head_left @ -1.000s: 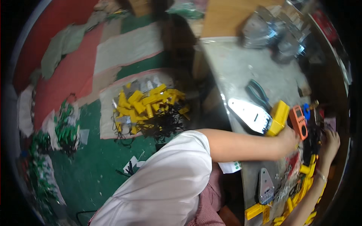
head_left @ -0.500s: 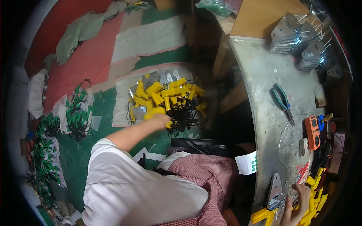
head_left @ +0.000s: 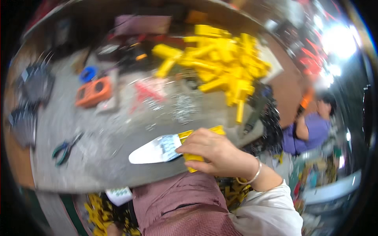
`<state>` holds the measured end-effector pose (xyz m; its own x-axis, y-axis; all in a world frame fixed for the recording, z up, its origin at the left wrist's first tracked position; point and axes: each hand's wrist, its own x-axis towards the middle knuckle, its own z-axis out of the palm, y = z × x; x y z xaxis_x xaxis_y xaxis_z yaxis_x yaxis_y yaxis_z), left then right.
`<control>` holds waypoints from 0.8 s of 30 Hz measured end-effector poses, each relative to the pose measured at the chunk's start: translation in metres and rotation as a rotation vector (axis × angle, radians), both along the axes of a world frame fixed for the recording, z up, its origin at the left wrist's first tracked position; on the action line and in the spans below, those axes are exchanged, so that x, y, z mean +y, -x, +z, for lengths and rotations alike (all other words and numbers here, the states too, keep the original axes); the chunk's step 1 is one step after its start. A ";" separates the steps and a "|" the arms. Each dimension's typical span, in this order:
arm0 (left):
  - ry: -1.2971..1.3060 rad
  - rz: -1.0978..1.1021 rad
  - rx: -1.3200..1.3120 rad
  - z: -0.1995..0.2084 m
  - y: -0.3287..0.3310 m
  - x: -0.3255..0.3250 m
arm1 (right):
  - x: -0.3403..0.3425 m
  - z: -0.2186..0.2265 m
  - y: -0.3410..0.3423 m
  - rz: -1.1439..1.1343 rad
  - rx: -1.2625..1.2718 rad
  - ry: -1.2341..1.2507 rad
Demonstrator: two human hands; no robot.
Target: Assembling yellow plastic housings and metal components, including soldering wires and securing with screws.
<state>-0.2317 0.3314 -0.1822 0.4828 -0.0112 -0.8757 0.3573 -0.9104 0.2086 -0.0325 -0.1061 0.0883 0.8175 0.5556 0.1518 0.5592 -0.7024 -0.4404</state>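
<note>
My right hand (head_left: 210, 151), with a bangle at its wrist, is closed over a yellow plastic housing (head_left: 193, 157) near the bench's front edge. A pointed metal plate (head_left: 147, 152) reaches left out of the housing and lies on the bench; a bluish patch is at its base. Only a small, blurred part of my left hand (head_left: 114, 229) shows at the lower edge, beside a pile of yellow pieces (head_left: 96, 210) below the bench. Its fingers are hidden. Loose small metal parts (head_left: 184, 108) lie beyond the plate.
Many yellow housings (head_left: 228, 59) are heaped at the back, with black cables (head_left: 267, 118) to their right. Pliers (head_left: 67, 148), an orange meter (head_left: 93, 92) and stacked metal plates (head_left: 37, 82) lie leftward. A person in purple (head_left: 311, 131) is at far right.
The view has swung from the floor pile to the bench. My left hand, earlier over the yellow pile, is now mostly out of view. My right hand has closed over the housing by the plate.
</note>
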 end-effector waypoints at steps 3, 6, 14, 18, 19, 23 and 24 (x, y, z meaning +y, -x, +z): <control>0.686 0.172 -0.140 0.153 -0.083 -0.081 | -0.049 -0.001 0.011 -0.139 -0.035 -0.055; 0.781 -0.097 -0.609 0.194 -0.148 -0.133 | -0.128 0.002 0.020 -0.578 -0.201 -0.191; 0.417 -0.523 -1.236 0.222 -0.204 -0.239 | -0.442 -0.081 0.047 -1.624 -0.299 0.084; 0.284 -0.514 -1.234 0.185 -0.205 -0.256 | -0.472 -0.100 0.023 -1.587 0.092 0.071; 0.258 -0.501 -1.268 0.182 -0.204 -0.256 | -0.468 -0.100 0.016 -1.581 0.095 0.055; 0.279 -0.461 -1.295 0.185 -0.199 -0.247 | -0.459 -0.090 0.018 -1.576 0.009 -0.022; 0.237 -0.440 -1.324 0.184 -0.196 -0.241 | -0.453 -0.091 0.020 -1.516 -0.178 -0.053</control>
